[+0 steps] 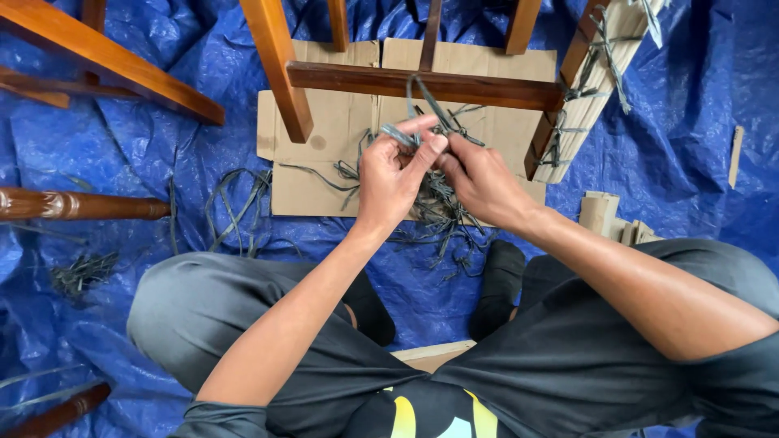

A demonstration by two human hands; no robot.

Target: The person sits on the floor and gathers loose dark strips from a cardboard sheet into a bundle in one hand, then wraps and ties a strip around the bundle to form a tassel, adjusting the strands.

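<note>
My left hand (395, 172) pinches grey-green flat strands (415, 122) between thumb and fingers, just below a dark wooden rung (422, 84) of a chair frame. The strands loop up over that rung. My right hand (480, 178) sits close beside the left, its fingers closed on the same bundle of strands. A tangle of loose cut strands (442, 215) lies under both hands on a flat cardboard sheet (324, 130). My legs in grey trousers are crossed below.
Blue tarpaulin (690, 130) covers the floor. Orange-brown chair legs (276, 65) rise at the top. A woven panel (588, 89) leans at the right, a turned wooden leg (81, 204) lies at the left, and more strands (235, 203) and folded cardboard pieces (608, 217) lie about.
</note>
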